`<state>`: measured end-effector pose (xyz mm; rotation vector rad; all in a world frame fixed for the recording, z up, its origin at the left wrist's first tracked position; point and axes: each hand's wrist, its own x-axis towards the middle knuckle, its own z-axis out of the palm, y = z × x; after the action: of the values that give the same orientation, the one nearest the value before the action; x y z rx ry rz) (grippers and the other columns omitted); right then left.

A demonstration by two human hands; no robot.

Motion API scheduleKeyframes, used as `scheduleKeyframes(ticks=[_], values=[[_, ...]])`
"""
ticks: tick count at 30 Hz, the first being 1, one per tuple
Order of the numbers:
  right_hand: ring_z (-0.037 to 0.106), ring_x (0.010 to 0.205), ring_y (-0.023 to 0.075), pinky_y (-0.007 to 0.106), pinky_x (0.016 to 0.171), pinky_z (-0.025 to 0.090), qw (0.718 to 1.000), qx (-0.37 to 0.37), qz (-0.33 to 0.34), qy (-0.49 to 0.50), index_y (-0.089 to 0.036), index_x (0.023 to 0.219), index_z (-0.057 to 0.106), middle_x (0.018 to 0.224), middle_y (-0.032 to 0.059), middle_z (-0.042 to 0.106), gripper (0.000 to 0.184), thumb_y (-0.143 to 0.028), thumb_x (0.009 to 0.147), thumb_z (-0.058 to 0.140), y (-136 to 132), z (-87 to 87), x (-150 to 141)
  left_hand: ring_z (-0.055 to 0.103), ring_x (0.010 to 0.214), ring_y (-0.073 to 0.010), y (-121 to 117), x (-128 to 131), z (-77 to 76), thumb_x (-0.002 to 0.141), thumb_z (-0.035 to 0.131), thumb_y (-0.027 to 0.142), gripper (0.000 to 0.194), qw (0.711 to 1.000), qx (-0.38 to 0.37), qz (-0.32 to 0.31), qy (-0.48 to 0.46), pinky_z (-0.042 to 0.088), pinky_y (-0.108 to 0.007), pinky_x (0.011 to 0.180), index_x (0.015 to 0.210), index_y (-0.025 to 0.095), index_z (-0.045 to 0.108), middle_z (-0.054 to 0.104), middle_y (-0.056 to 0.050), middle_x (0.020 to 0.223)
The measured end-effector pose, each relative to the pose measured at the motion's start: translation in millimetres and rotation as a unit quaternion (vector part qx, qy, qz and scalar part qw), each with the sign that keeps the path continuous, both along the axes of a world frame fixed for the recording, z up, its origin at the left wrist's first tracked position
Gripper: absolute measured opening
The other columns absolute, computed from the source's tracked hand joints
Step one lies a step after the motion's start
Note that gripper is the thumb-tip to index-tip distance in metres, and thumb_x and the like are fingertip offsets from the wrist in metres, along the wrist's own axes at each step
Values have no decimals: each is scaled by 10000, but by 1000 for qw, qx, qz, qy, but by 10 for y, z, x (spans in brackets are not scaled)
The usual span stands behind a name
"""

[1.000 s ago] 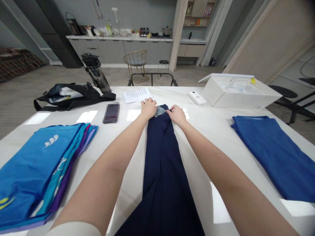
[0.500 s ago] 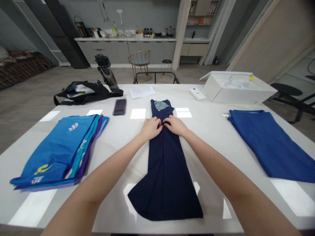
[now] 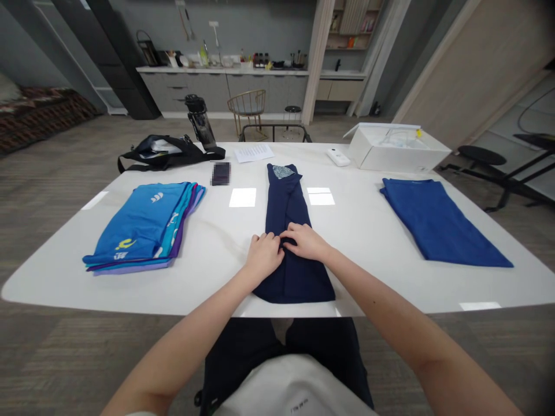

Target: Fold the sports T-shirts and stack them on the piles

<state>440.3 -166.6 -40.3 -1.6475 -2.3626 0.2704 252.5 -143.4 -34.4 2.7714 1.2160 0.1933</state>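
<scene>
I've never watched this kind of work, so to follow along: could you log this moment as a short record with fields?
Surface: white table
Left hand: on the navy garment, at its folded lower end
Right hand: on the same fold, beside the left hand
Garment detail: patterned lining at the far end
To the left: stack of folded blue sportswear
To the right: folded blue garment
Far side: paper sheet, white box, black bag, water bottle

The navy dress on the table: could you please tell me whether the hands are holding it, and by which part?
The left hand and right hand both hold the navy dress, at the top edge of its folded-up lower part.
</scene>
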Motion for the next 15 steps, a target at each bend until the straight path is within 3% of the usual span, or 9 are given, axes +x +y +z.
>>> scheduleKeyframes(ticks=[7, 10, 15], values=[[585, 959, 194, 322, 820, 347, 999, 24, -24, -11, -231, 1077, 699, 1028, 45, 612, 149, -223, 1003, 570, -304, 55, -87, 669, 918, -275, -458, -293, 72, 936, 561, 229, 134, 1000, 11, 13, -11, 395, -444, 854, 1024, 186, 651, 734, -78, 913], [587, 974, 204, 332, 835, 358, 998, 44, -41, -12, -216, 1085, 688, 1043, 53, 621, 149, -206, 992, 572, -448, 114, -84, 671, 897, -258, -680, -427, 94, 938, 566, 200, 110, 998, 18, 10, -61, 405, -435, 855, 1006, 200, 654, 736, -61, 902], [573, 948, 206, 349, 861, 365, 998, 67, 10, -4, -217, 1152, 677, 1041, 55, 621, 223, -189, 934, 642, -838, 129, -199, 651, 1009, -209, -1036, -527, 40, 962, 535, 139, 347, 981, 33, -73, -178, 416, -403, 954, 1294, 228, 586, 720, -51, 1102]])
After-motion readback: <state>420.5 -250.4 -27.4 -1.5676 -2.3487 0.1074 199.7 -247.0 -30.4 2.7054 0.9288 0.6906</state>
